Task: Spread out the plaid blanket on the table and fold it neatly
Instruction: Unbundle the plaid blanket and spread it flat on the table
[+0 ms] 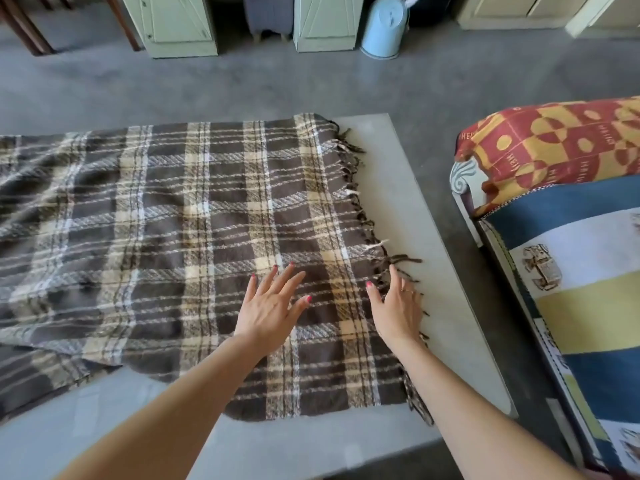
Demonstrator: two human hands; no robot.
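The blanket [194, 237] is spread across the worktop [426, 237], filling the left and centre of the frame, its fringe [360, 216] lying along the right edge. The left hand [268, 311] is laid flat on the cloth at lower centre, fingers [287, 277] splayed and gripping nothing. The right hand [398, 306] is rested just right of it at the fringe, fingers likewise extended. A sofa [571, 271] is seen at right.

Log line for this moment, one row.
stage: smoothing | plaid blanket: spread on table | left hand: flat | right hand: at fringe
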